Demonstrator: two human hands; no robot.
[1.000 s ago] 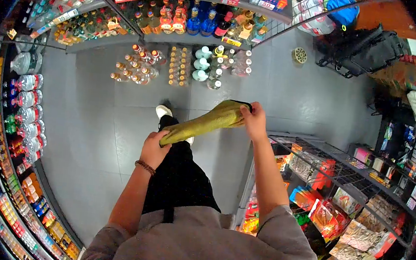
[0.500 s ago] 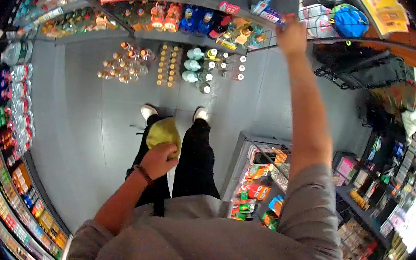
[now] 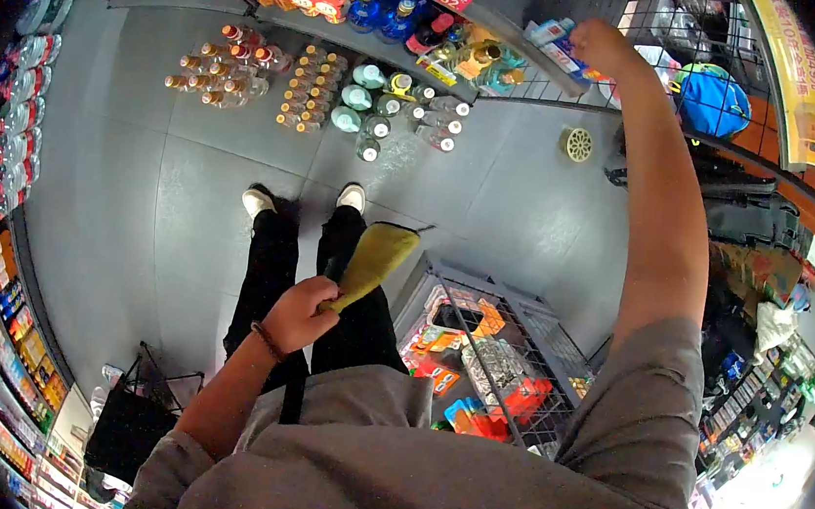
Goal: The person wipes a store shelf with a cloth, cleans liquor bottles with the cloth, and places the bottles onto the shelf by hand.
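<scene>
A yellow-green cloth (image 3: 376, 263) hangs out of my left hand (image 3: 306, 314), which is closed round one end of it in front of my legs. My right arm reaches up and forward to the shelf edge. There my right hand (image 3: 599, 49) has its fingers curled at a blue and white price tag (image 3: 553, 41); whether it grips the tag is hidden. Liquor bottles (image 3: 381, 15) stand on the shelf left of that hand.
Groups of bottles (image 3: 311, 88) stand on the floor ahead. A wire rack with packets (image 3: 490, 366) is at my right, near my legs. A blue bag (image 3: 713, 100) lies in a wire basket. Drink shelves (image 3: 17, 315) line the left. A round drain cover (image 3: 577, 144) is on the floor.
My right hand has let go of the cloth and moved up to the shelf edge. The cloth now hangs from my left hand alone. The view has turned and shifted to the right.
</scene>
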